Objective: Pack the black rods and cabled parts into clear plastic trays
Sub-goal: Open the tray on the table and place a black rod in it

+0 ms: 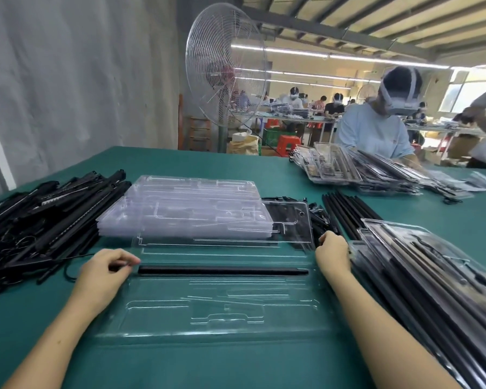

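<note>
Black rod (222, 271), matte and straight, lies crosswise in a long groove of the open clear tray (208, 318) that sits flat on the green table (236, 169) right in front of the person. Its left end meets the left hand (104, 272), whose fingers (124, 258) curl over it while the thumb closes from below, a dark strip showing between them. Its right end stops just inside the tray's right edge, near the right hand (333, 254) but apart from it. That hand reaches past the tray's corner to small black parts (319, 220), with its fingers bent down out of sight, so I cannot tell whether they hold anything.

Behind the tray stands a stack of empty trays (185, 209). On the left is a heap of cabled parts (40, 214). To the right lie a bundle of loose rods (348, 209) and, nearer, filled trays (418, 262). Across the table another person (376, 127) works at more filled trays, with a large fan (225, 68) beyond.
</note>
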Demonstrator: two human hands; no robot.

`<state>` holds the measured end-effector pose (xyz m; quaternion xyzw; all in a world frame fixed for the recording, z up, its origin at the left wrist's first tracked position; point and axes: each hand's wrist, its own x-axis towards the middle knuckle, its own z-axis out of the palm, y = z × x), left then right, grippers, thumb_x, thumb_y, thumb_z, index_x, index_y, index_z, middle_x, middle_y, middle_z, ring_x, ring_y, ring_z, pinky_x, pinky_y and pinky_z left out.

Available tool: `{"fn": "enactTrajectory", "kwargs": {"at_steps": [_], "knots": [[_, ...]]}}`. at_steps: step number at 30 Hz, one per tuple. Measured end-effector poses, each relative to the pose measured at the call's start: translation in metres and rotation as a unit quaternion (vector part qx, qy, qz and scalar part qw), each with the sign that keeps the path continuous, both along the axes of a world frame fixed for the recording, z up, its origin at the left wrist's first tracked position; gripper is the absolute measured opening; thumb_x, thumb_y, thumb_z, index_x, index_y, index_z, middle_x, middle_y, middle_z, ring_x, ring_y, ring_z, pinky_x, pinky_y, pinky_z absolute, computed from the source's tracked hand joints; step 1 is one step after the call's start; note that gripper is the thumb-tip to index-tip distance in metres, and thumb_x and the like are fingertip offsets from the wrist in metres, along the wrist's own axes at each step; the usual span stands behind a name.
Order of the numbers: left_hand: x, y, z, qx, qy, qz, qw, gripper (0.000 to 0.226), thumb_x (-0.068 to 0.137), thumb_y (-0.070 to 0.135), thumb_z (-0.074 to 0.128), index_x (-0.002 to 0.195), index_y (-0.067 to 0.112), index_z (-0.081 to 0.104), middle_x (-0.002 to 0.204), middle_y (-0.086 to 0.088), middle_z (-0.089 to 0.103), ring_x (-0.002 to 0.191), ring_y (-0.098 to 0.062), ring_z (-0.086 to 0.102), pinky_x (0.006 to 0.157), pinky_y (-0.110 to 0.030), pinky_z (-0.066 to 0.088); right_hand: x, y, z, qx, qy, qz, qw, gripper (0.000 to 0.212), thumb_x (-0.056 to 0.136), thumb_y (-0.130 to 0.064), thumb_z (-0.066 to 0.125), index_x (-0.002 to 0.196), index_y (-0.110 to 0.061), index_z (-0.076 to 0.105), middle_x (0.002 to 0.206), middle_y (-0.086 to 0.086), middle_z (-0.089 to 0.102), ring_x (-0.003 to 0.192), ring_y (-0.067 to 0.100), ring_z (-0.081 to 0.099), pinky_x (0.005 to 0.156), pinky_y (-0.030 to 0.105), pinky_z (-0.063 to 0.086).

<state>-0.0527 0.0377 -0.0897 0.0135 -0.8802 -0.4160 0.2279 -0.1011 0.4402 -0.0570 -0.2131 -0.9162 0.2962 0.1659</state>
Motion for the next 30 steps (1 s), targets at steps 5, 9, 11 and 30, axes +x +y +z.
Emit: {"fn": "enactTrajectory", "kwargs": {"at_steps": [5, 9, 11, 30], "knots": [[-0.002, 0.000, -0.002, 0.002, 0.007, 0.001, 1.000, 0.043, 0.077, -0.014, 0.064, 0.067, 0.028, 0.066, 0.087, 0.000, 0.062, 0.079, -0.012, 0.060, 0.063, 0.000, 0.038, -0.009, 0.005, 0.010, 0.059, -0.071, 0.030, 0.995, 0.023, 0.089, -0.013, 0.064, 0.074, -0.005, 0.047, 0.082, 0.015, 0.054, 0.079, 0.029, 0.052, 0.067, 0.032, 0.042], [-0.004, -0.001, -0.003, 0.007, 0.008, 0.003, 1.000, 0.041, 0.078, -0.013, 0.063, 0.066, 0.027, 0.067, 0.086, 0.005, 0.062, 0.080, -0.008, 0.059, 0.062, 0.001, 0.038, -0.005, 0.008, 0.006, 0.103, -0.035, 0.003, 0.994, 0.028, 0.089, 0.000, 0.051, 0.064, -0.005, 0.040, 0.082, 0.017, 0.049, 0.069, 0.029, 0.045, 0.061, 0.031, 0.036], [-0.004, 0.000, -0.003, 0.010, 0.008, 0.003, 1.000, 0.041, 0.078, -0.012, 0.063, 0.066, 0.028, 0.067, 0.086, 0.006, 0.062, 0.080, -0.007, 0.059, 0.063, -0.001, 0.039, 0.003, 0.005, 0.013, 0.101, 0.026, -0.024, 0.994, 0.017, 0.090, 0.000, 0.046, 0.073, 0.001, 0.049, 0.093, 0.019, 0.048, 0.067, 0.028, 0.043, 0.061, 0.032, 0.034], [0.019, 0.054, 0.031, -0.206, 0.027, -0.063, 0.976, 0.012, 0.088, 0.016, 0.060, 0.094, 0.026, 0.064, 0.099, 0.011, 0.051, 0.099, -0.009, 0.043, 0.096, -0.037, 0.036, 0.087, -0.021, 0.029, -0.301, -0.067, 0.253, 0.917, 0.016, 0.081, 0.008, 0.061, 0.072, -0.004, 0.068, 0.060, 0.006, 0.061, 0.050, 0.009, 0.056, 0.048, 0.017, 0.045]]}}
